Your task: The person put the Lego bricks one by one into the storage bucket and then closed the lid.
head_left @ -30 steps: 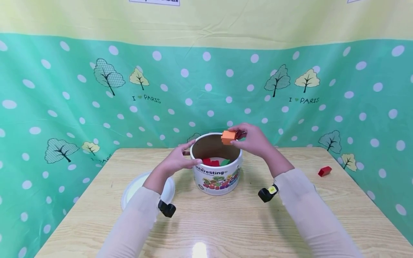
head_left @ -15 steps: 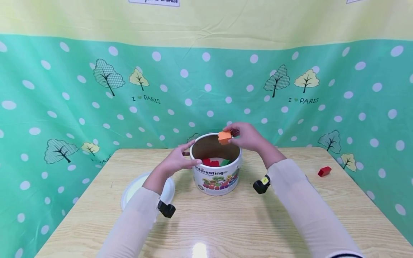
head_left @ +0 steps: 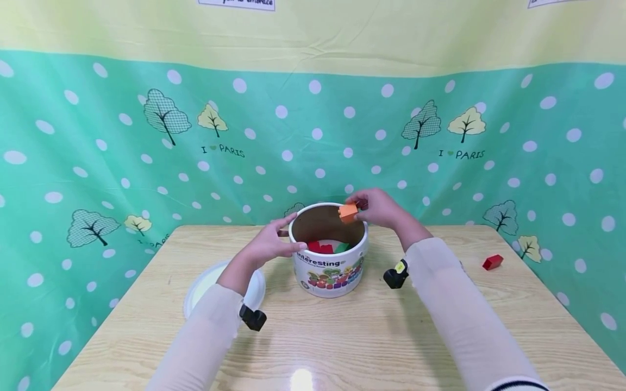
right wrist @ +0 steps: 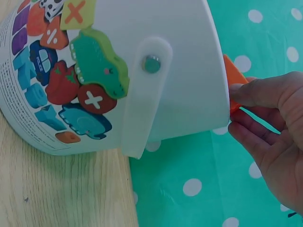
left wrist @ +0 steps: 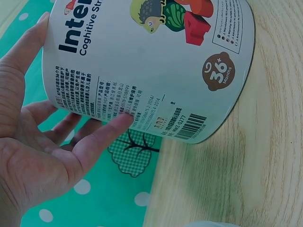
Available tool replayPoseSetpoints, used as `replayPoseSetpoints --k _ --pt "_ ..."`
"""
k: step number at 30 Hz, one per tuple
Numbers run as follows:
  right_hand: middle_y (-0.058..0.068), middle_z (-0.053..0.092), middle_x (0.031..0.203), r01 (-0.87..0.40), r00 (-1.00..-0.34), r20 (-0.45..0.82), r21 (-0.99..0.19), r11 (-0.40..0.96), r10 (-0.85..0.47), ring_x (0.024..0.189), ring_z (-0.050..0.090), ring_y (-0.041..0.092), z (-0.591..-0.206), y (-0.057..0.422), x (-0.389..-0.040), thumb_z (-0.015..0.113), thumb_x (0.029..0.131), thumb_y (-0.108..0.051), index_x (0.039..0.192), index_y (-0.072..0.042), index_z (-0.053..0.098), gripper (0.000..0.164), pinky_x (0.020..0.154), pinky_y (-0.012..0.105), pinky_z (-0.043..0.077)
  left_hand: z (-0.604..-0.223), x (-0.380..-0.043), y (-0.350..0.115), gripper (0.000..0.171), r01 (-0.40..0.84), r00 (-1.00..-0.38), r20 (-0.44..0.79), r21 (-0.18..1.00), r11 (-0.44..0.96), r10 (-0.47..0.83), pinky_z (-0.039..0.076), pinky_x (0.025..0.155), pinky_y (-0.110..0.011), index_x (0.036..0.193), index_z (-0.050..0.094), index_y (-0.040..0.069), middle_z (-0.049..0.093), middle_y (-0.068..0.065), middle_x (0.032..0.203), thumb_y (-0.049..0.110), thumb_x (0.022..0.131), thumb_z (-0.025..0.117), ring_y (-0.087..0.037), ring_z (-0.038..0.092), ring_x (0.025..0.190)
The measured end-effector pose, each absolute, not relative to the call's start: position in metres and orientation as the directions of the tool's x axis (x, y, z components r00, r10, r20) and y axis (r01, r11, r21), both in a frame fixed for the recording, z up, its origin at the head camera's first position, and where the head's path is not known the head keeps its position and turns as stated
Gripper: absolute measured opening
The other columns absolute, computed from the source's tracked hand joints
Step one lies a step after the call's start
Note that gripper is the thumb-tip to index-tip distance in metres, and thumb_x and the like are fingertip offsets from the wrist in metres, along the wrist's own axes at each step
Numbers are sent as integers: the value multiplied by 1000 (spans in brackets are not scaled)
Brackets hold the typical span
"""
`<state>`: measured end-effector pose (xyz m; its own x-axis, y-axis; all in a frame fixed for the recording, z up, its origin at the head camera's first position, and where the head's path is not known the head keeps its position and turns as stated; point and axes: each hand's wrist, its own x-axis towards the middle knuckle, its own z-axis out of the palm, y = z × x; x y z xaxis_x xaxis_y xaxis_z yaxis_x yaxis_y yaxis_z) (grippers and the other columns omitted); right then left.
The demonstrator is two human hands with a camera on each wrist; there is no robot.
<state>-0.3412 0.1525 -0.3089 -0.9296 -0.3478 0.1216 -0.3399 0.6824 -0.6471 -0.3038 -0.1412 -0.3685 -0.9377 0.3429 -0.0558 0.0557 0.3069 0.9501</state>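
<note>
A white toy bucket (head_left: 329,274) with printed pictures stands on the table, its top open. My left hand (head_left: 270,243) rests spread against the bucket's left side, thumb near the front rim; straight fingers (left wrist: 102,139) touch the label. My right hand (head_left: 381,209) pinches an orange toy brick (head_left: 348,213) with studs at the bucket's right back rim. The right wrist view shows the orange brick (right wrist: 234,75) half hidden behind the rim, between thumb and fingers. Inside the bucket lie red blocks (head_left: 320,247) and a green block (head_left: 341,247).
A round white lid (head_left: 200,288) lies on the wooden table (head_left: 342,342) left of the bucket, partly under the left forearm. A red brick (head_left: 492,262) sits at the far right of the table. A green dotted curtain (head_left: 313,146) hangs behind the table.
My right hand, with the orange brick, moves left over the bucket opening, then slightly back right and lower toward the rim. The left hand and bucket stay put.
</note>
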Motion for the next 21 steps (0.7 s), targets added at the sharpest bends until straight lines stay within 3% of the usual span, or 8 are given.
replayPoseSetpoints --k 6,21 --pt "12 63 114 -331 -932 118 -659 675 -342 103 57 30 -311 157 -340 71 85 2 122 -6 65 38 85 41 55 -369 -305 -142 99 54 -938 -56 951 304 342 57 85 -45 154 31 26 26 -10 152 32 73 87 -35 36 134" --pt "17 60 124 -346 -931 183 -720 602 -316 114 56 36 -320 171 -332 70 88 -2 122 -4 64 35 91 45 53 -368 -304 -141 92 49 -939 -62 950 309 339 57 85 -43 154 31 27 26 -9 152 25 79 84 -35 36 134"
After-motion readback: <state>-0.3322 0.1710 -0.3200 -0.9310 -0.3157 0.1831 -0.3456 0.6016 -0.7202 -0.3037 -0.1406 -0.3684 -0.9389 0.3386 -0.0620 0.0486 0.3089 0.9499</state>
